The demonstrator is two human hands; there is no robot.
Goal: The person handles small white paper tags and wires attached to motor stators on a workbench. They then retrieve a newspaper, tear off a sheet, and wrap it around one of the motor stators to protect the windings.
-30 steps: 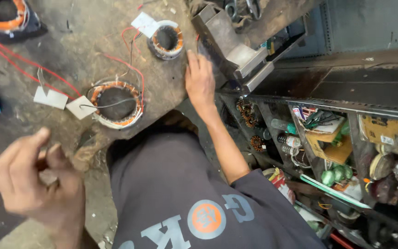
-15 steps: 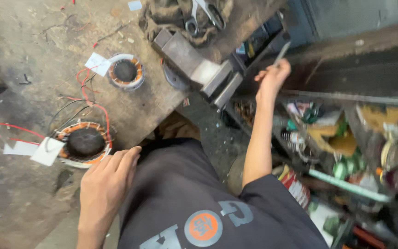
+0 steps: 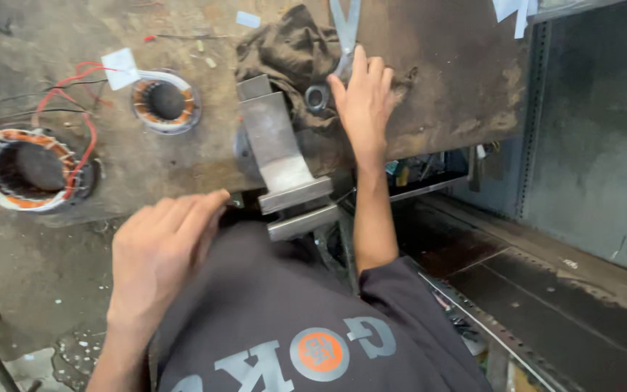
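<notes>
A dark grey shirt with an orange circle and pale grey letters is seen. Copper-orange windings with white insulation are shown in two stator coils, with red wires. A brown-grey rag and silver-grey scissors are seen on the far, rust-brown bench.

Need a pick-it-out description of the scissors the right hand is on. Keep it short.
Start at the grey metal bench vise on the front edge of the worn workbench. Just behind it lies a crumpled brown rag, and the right hand rests there on a pair of steel scissors. Unlike the two copper-wound motor stators to the left, they are flat, with long blades and a ring handle.
</notes>
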